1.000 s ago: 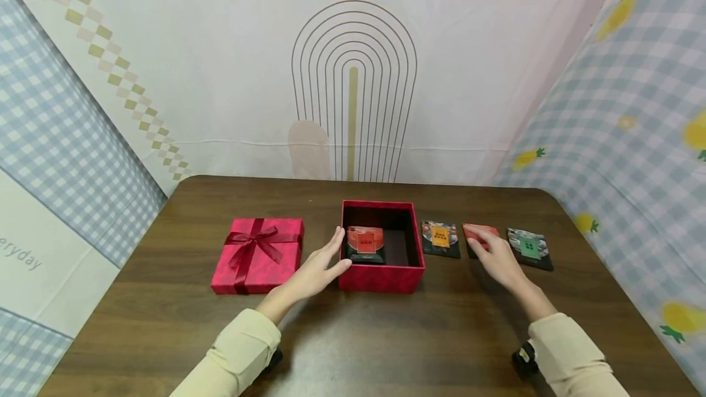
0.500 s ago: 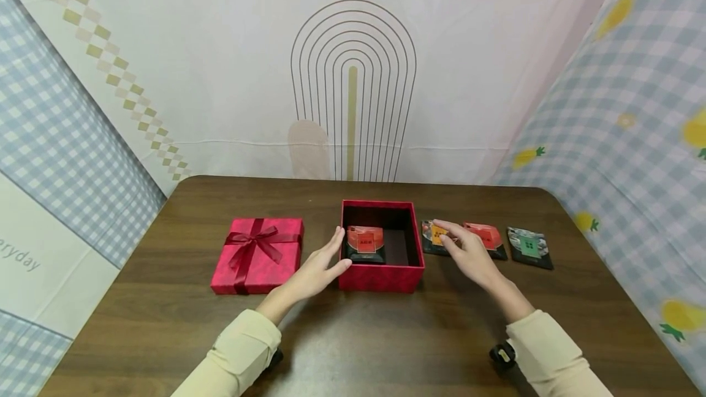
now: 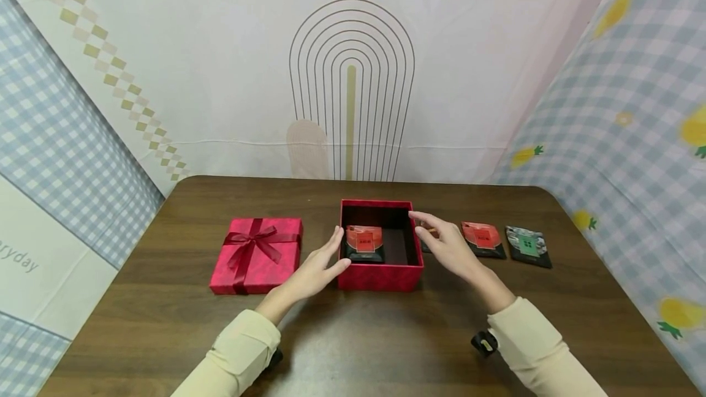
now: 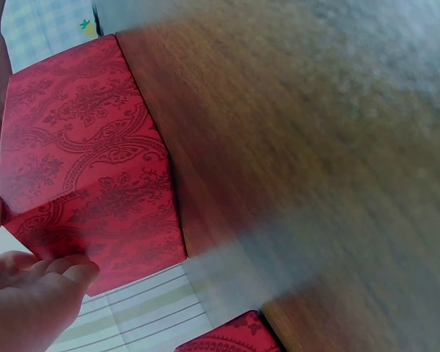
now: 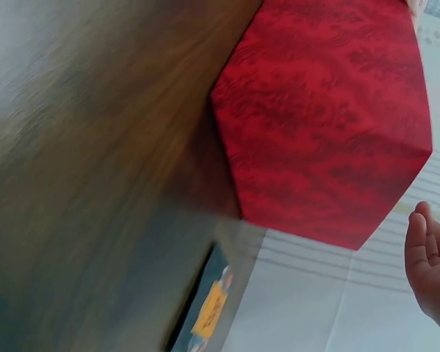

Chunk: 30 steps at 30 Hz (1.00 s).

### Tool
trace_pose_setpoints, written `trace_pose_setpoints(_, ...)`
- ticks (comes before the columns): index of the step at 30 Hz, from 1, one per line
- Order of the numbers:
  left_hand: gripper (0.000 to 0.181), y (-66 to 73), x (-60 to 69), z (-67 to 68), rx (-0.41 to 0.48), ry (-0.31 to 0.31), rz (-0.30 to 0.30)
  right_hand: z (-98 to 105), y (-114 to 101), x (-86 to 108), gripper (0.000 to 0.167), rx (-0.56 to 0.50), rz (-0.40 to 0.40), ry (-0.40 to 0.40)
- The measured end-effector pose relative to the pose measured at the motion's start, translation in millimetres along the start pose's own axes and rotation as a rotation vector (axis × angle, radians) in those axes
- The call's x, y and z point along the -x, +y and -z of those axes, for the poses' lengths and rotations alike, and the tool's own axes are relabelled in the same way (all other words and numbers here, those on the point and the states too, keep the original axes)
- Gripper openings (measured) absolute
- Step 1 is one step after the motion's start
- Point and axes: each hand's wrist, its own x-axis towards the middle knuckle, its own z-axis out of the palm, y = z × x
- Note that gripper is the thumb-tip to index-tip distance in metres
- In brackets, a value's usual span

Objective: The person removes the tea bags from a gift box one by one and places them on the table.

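Note:
An uncovered red patterned box (image 3: 380, 278) stands mid-table with a red-and-black packet (image 3: 364, 244) lying in its left part. My left hand (image 3: 311, 271) rests against the box's left side, fingers extended, and the left wrist view shows its fingertips on the red wall. My right hand (image 3: 449, 247) is at the box's right edge, fingers loosely bent, holding nothing. Partly hidden beneath it is an orange-labelled packet (image 5: 210, 309), seen flat on the table in the right wrist view. Further right lie another red packet (image 3: 483, 239) and a green-labelled packet (image 3: 528, 246).
The red lid (image 3: 256, 256) with a ribbon bow lies on the wooden table (image 3: 375, 342) left of the box. A printed cloth (image 3: 237, 78) hangs behind the table, with checked cloth at both sides.
My right hand has moved left from the red packet, over the orange-labelled one, to the box's right edge. The red packet is now uncovered. My left hand has stayed at the box.

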Motion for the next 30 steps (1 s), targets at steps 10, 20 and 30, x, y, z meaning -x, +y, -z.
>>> trace_pose_setpoints(10,0.067,-0.9,-0.4,0.5,0.009,-0.008,-0.004,-16.5,-14.2,-12.8,0.038,-0.046,0.020,-0.099)
trace_pose_setpoints(20,0.067,-0.6,-0.4,1.5,0.003,-0.009,-0.008,-24.8,-14.0,-22.9,0.042,0.066,-0.047,-0.249)
trace_pose_setpoints(30,0.066,-0.5,0.1,0.9,0.008,-0.008,0.000,-37.3,-19.3,-33.9,0.045,0.204,-0.064,-0.322)
